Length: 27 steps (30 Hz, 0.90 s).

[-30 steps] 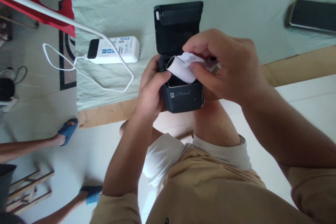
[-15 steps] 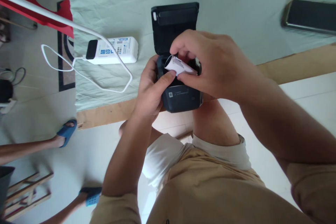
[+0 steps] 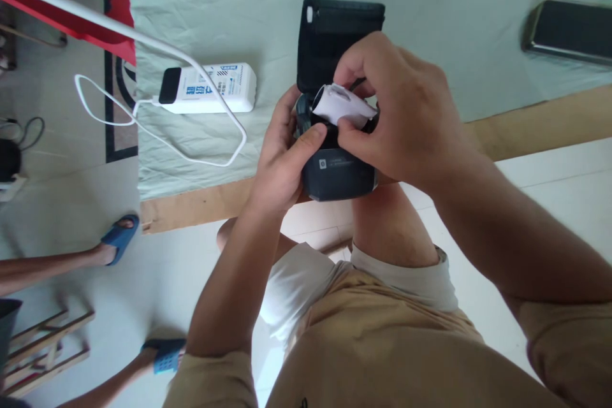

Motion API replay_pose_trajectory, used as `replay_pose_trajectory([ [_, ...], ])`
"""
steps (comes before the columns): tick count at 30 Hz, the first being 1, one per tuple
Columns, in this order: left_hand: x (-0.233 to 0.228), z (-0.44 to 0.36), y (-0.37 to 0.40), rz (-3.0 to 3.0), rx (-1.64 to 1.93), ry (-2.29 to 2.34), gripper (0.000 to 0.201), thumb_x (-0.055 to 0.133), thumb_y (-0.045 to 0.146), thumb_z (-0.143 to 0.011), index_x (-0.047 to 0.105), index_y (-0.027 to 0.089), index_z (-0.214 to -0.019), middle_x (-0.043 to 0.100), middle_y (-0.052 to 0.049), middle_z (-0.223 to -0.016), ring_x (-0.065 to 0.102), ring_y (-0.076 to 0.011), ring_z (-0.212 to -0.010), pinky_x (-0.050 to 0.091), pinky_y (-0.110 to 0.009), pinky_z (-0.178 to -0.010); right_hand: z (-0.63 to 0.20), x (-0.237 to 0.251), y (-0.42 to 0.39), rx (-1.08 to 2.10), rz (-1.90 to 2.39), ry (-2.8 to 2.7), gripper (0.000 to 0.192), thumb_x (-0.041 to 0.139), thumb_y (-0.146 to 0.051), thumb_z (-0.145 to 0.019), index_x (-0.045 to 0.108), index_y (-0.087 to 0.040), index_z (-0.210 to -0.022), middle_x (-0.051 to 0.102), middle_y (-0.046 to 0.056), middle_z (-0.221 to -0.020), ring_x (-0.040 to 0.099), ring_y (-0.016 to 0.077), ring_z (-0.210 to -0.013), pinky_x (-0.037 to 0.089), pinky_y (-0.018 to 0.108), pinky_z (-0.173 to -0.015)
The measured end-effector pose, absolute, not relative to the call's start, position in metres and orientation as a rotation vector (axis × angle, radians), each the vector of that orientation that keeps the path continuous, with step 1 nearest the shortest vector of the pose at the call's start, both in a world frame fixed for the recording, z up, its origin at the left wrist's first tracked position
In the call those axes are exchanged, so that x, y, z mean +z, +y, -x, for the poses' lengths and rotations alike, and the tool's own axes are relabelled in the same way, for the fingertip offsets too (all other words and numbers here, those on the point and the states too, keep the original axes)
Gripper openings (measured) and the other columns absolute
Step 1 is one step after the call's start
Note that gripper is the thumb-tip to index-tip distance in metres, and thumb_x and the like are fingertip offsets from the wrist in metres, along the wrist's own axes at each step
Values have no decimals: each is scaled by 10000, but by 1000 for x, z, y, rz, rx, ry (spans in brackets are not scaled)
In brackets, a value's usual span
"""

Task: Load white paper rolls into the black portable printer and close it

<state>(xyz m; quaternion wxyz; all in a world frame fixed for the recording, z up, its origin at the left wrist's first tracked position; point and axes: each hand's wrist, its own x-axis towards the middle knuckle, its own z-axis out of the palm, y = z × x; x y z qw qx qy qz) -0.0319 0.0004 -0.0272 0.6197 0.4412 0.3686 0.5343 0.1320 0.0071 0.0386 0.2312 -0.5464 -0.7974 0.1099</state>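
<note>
I am putting the paper roll [image 3: 345, 107] into the open little printer [image 3: 340, 166] at the surface edge. My right hand [image 3: 406, 121] fingers pinch the roll; my left hand [image 3: 282, 162] fingers grip the printer. Next, I think, it must drop in straight.

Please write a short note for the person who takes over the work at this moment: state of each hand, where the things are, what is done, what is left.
Left hand: grips the left side of the small black printer, thumb on its front edge.
Right hand: pinches the white paper roll at the open paper bay.
Printer: at the near edge of the green cloth, lid open and standing up.
Done: lid opened, roll brought to the bay.
Left: the roll is not seated; it sits tilted on the bay's edge. The lid is not closed.
Nearby: white power bank with cable on the left, dark phone at far right.
</note>
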Motion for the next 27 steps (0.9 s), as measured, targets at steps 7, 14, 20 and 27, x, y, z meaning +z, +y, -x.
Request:
replay_pose_trajectory([
  [7, -25, 31, 0, -1004, 1223, 893, 428, 747, 357, -804, 587, 276, -1192, 687, -54, -1241, 554, -301, -1414, 476, -432, -1176, -135, 41, 15, 361, 1442, -2307, 488, 565, -198, -759, 519, -233, -1243, 702, 52, -1209, 699, 256, -1003, 516, 375, -799],
  [14, -26, 33, 2, -1066, 1219, 876, 408, 756, 367, -832, 614, 277, -1203, 686, -38, -1271, 512, -309, -1463, 412, -439, -1236, -128, 45, 17, 310, 1582, -2389, 639, 527, -187, -754, 459, -194, -1390, 711, 94, -1120, 668, 301, -880, 460, 411, -733],
  [20, -29, 34, 4, -1061, 1221, 848, 406, 752, 355, -837, 631, 279, -1216, 680, -38, -1294, 537, -310, -1436, 422, -428, -1220, -136, 45, 21, 310, 1470, -2431, 421, 543, -228, -772, 576, -254, -1191, 725, 43, -1053, 593, 231, -786, 410, 365, -669],
  [27, -34, 37, 3, -1097, 1230, 856, 441, 764, 417, -833, 642, 308, -1242, 656, -16, -1329, 535, -331, -1430, 407, -458, -1232, -138, 41, 25, 376, 1299, -2458, 423, 562, -239, -797, 620, -217, -1215, 737, 65, -1153, 683, 270, -996, 492, 390, -802],
])
